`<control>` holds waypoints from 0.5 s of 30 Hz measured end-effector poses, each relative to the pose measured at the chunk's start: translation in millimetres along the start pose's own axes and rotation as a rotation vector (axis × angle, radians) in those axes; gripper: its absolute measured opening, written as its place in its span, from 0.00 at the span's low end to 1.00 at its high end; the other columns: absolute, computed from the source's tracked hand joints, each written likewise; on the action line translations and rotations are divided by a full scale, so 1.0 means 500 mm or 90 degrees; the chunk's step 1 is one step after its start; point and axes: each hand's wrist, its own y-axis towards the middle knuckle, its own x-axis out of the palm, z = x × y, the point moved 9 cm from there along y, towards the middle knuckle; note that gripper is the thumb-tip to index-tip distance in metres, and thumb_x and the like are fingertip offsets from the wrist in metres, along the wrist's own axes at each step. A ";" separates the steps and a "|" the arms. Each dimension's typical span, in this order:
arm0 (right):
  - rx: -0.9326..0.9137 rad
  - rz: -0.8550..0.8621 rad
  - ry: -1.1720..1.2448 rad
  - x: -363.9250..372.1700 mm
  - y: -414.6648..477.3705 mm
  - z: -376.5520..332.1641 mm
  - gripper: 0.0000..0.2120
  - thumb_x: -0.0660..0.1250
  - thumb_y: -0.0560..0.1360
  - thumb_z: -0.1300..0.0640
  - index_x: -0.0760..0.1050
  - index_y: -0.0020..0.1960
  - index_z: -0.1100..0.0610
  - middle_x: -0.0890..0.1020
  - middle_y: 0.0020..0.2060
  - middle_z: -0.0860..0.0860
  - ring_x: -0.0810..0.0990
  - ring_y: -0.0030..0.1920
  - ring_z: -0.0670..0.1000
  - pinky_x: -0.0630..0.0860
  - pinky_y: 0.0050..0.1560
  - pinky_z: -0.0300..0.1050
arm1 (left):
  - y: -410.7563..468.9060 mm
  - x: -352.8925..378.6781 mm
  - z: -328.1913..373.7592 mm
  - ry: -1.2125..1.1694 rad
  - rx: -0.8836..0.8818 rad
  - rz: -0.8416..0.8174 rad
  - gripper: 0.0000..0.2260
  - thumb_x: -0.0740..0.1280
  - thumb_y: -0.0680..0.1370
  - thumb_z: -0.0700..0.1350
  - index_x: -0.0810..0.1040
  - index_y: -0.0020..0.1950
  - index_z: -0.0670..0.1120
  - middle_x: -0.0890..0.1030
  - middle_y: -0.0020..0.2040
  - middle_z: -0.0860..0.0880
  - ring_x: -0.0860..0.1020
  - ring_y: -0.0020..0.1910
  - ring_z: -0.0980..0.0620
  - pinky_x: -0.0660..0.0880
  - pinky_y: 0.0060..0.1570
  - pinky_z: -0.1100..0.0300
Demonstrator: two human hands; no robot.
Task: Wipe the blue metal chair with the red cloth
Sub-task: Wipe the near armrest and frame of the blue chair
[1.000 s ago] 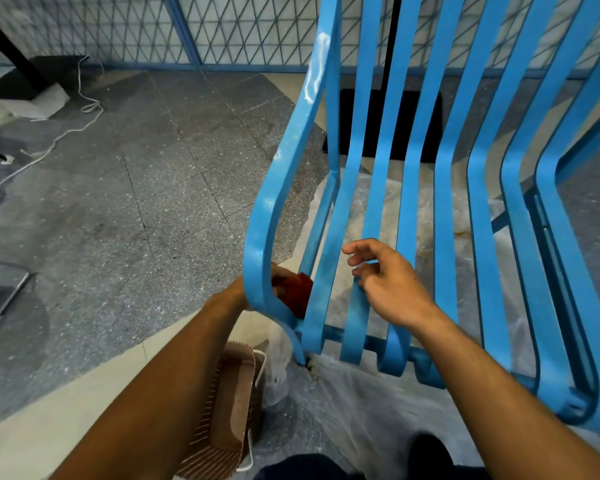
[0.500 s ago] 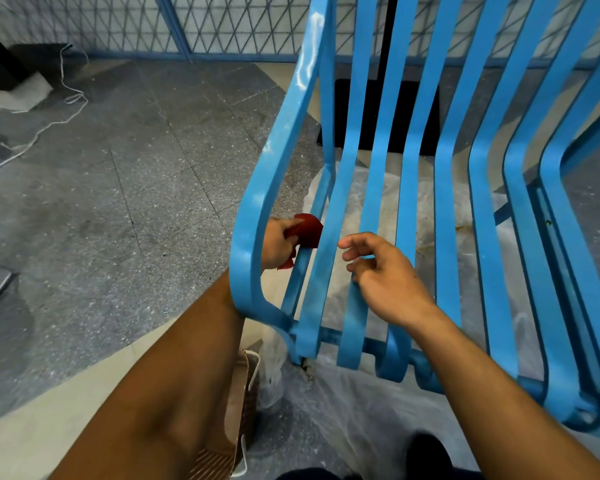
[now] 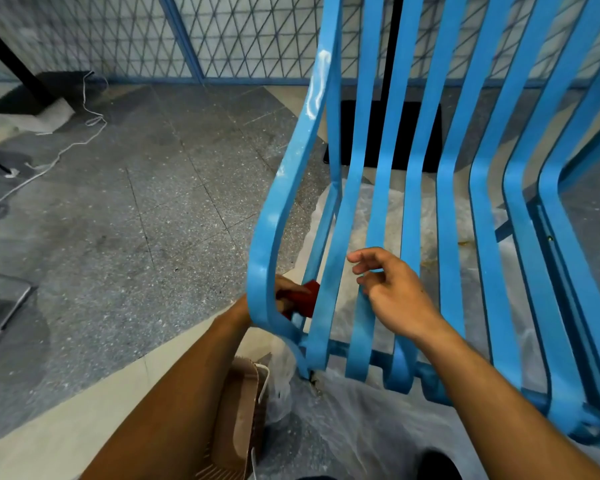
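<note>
Nearest the camera, both bare forearms reach forward from the bottom edge, with a brown ridged tray (image 3: 238,424) lying on the floor under the left one and a sheet of clear plastic (image 3: 343,427) spread beneath the chair. The left hand (image 3: 284,294) sits behind the outermost slat at the left edge of the blue metal chair (image 3: 381,202), its fingers closed on the red cloth (image 3: 307,299), which presses against the next slat inward. Half a second ago the hand and cloth were higher on that slat; now they are back down near the front bend, close to where they were a second ago, so the stroke runs up and down the bar. The right hand (image 3: 392,292) hovers over the seat slats, fingers loosely curled and apart, gripping nothing, much as in both earlier frames, though the fingers are spread a little wider now. Whether it touches the slat beneath it cannot be told. Farther off, the chair's slats rise into the backrest, the left one marked with pale smears. Beyond lie the grey speckled floor (image 3: 136,220), a white cord (image 3: 66,150) trailing at the left, and a blue-framed mesh fence (image 3: 222,36).
</note>
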 end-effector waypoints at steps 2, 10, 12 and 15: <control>0.001 0.002 0.003 -0.003 -0.005 0.002 0.19 0.58 0.79 0.68 0.77 0.56 0.47 0.80 0.50 0.47 0.81 0.50 0.48 0.81 0.52 0.55 | -0.031 -0.002 -0.032 -0.080 -0.087 -0.011 0.24 0.78 0.68 0.40 0.80 0.62 0.33 0.87 0.48 0.46 0.83 0.40 0.57 0.79 0.39 0.64; -0.030 0.036 0.054 0.002 -0.025 -0.023 0.21 0.58 0.78 0.70 0.78 0.54 0.45 0.81 0.48 0.46 0.81 0.49 0.47 0.80 0.53 0.53 | -0.166 -0.047 0.020 -0.247 -0.159 0.233 0.06 0.69 0.79 0.46 0.84 0.51 0.46 0.83 0.42 0.36 0.79 0.36 0.44 0.77 0.39 0.42; -0.055 0.048 0.082 0.002 -0.031 -0.043 0.20 0.60 0.79 0.70 0.78 0.54 0.46 0.82 0.48 0.45 0.81 0.49 0.44 0.80 0.55 0.51 | -0.189 -0.074 0.029 -0.337 -0.166 0.301 0.10 0.64 0.81 0.38 0.81 0.60 0.44 0.85 0.49 0.36 0.82 0.43 0.38 0.77 0.46 0.32; -0.085 0.061 0.147 -0.004 -0.046 -0.079 0.16 0.63 0.80 0.67 0.80 0.54 0.47 0.83 0.48 0.44 0.81 0.50 0.42 0.79 0.58 0.52 | -0.218 -0.121 0.092 -0.494 -0.140 0.395 0.14 0.60 0.84 0.44 0.76 0.69 0.48 0.82 0.60 0.37 0.79 0.59 0.31 0.73 0.61 0.32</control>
